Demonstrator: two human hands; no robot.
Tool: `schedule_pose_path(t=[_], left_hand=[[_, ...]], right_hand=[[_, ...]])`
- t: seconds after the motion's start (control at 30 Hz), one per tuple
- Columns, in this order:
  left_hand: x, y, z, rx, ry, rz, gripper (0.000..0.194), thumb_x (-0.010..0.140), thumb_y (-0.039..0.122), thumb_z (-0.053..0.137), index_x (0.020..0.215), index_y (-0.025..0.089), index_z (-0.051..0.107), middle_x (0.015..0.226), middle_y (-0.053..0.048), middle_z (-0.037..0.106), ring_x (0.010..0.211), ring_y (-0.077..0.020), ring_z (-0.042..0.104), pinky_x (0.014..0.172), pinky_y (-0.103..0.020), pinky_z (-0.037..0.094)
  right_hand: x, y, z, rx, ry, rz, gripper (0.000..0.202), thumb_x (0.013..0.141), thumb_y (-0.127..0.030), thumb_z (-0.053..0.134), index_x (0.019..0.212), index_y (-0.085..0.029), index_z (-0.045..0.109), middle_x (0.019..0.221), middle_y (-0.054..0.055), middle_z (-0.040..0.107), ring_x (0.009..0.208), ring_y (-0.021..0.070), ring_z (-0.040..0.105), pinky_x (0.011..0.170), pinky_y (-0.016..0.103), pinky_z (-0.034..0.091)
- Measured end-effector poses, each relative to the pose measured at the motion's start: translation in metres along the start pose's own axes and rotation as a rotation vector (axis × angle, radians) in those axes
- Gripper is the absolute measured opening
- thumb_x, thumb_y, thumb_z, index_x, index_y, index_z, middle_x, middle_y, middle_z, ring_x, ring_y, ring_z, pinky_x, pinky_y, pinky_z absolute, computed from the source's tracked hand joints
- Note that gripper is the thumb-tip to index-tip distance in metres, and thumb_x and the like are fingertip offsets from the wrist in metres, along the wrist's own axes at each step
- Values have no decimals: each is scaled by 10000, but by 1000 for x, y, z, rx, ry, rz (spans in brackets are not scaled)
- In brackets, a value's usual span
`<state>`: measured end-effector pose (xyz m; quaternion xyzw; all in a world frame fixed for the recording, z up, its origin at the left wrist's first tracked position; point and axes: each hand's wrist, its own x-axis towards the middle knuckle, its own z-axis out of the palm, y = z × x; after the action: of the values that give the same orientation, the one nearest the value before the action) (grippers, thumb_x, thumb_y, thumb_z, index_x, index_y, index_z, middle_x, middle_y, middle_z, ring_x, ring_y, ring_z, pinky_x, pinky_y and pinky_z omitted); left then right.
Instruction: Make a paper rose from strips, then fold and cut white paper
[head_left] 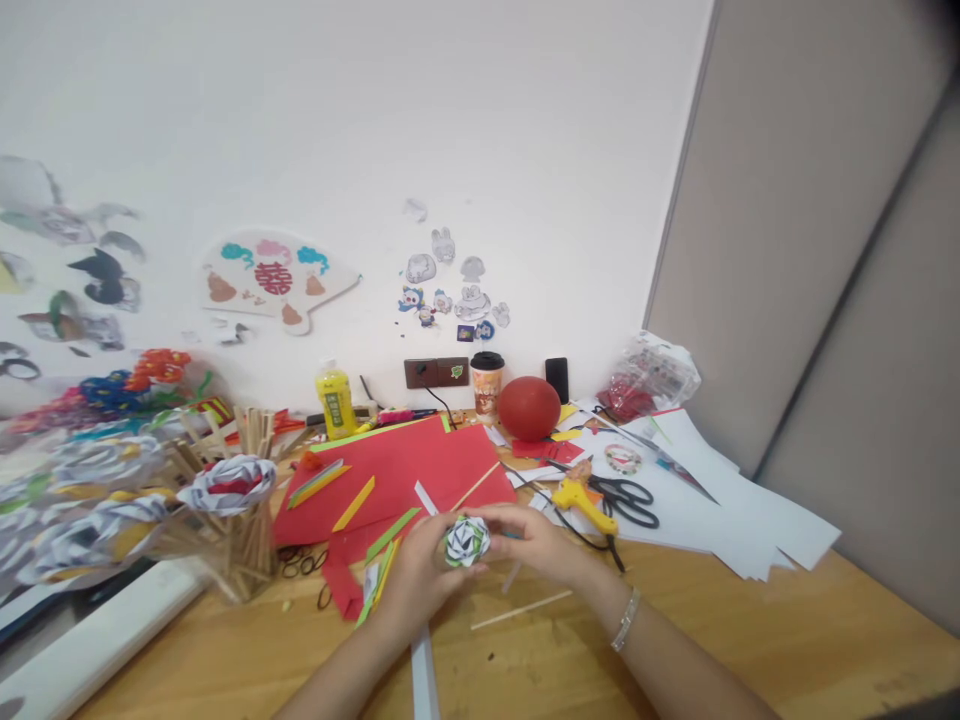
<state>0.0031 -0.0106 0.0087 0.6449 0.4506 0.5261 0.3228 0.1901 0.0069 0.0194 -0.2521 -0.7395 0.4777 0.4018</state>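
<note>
Between my two hands is a small folded paper ball (467, 541) in white and green strips. My left hand (422, 562) wraps round its left side, and my right hand (529, 538) holds its right side, with fingertips on it. A long white paper strip (424, 670) runs down toward the table's front edge below my left hand. Green and yellow paper strips (354, 503) lie just left of my hands, some on red paper (420, 460). A thin wooden stick (521, 609) lies in front of my right hand.
A yellow glue gun (585, 505) and black scissors (630, 500) lie on the right by white paper sheets (750, 525). Behind stand a yellow bottle (335, 402), a paper cup (487, 385) and a red balloon (529, 408). Bundled wooden sticks (244, 545) and paper flowers (112, 460) crowd the left.
</note>
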Motion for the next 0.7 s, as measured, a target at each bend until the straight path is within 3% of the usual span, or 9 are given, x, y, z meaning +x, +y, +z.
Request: schedule_pose_path(t=[0.2, 0.33, 0.43, 0.6, 0.7], left_hand=[[1, -4, -1, 180, -44, 109, 478, 485, 315, 819, 937, 264, 671, 923, -77, 688, 874, -301, 567, 813, -382, 402], [2, -7, -3, 326, -32, 227, 300, 628, 338, 733, 915, 273, 677, 858, -77, 692, 808, -275, 567, 801, -362, 398], [3, -9, -4, 306, -5, 239, 266, 606, 306, 750, 866, 274, 698, 789, -75, 689, 766, -272, 570, 847, -371, 377], [5, -13, -5, 261, -41, 170, 544, 430, 281, 839, 948, 268, 675, 895, -84, 695, 869, -320, 574, 868, -418, 393], [3, -11, -1, 360, -108, 144, 604, 474, 299, 808, 1044, 238, 616, 989, -82, 680, 941, -308, 577, 841, -411, 435]], right_hand=[[1, 4, 3, 118, 25, 18, 414, 766, -368, 653, 1149, -221, 592, 1176, 71, 613, 1074, 220, 558, 942, 399, 400], [2, 10, 6, 182, 2, 31, 414, 765, -363, 653, 1146, -214, 586, 1163, 73, 615, 1074, 215, 558, 941, 397, 406], [2, 15, 8, 166, 11, 27, 432, 766, -380, 647, 1158, -213, 575, 1135, 72, 623, 1067, 210, 557, 942, 396, 407], [3, 21, 9, 199, 39, 42, 437, 774, -353, 645, 1178, -216, 553, 1172, 70, 602, 1065, 204, 556, 942, 390, 410], [3, 23, 8, 250, 65, 67, 437, 764, -359, 658, 1160, -207, 554, 1162, 74, 605, 1073, 206, 551, 932, 382, 417]])
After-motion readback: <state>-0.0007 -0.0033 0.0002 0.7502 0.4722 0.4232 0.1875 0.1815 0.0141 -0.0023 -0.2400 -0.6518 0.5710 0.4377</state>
